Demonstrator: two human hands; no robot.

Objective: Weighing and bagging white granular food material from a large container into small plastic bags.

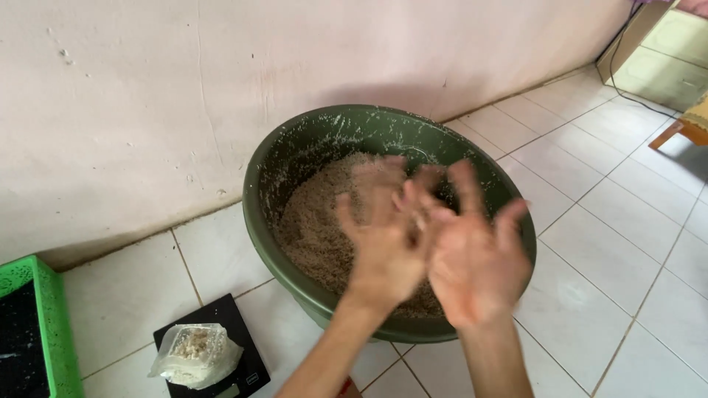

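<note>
Both hands up over a green basin [259, 193] on the tiled floor [627, 214], set close to a pale wall [147, 96]. Left hand [383, 239] and right hand [476, 258] are side by side, touching or overlapping at the fingers, palms facing roughly away from the camera, fingers spread; both blurred. Each grip is open, nothing held that I can see. Basin holds a heap of pale brownish grain [313, 228], grains also stuck up the inner wall. Hands sit above the grain on the near-right side of the basin; whether they touch it can't be told. Left of the basin, near the bottom edge, a black scale [251, 365] with a small clear bag [195, 355] of the same pale stuff on top. Far left, a green crate [51, 324] with dark inside. Top right, a pale cabinet [667, 55] and a wooden leg [675, 133].
</note>
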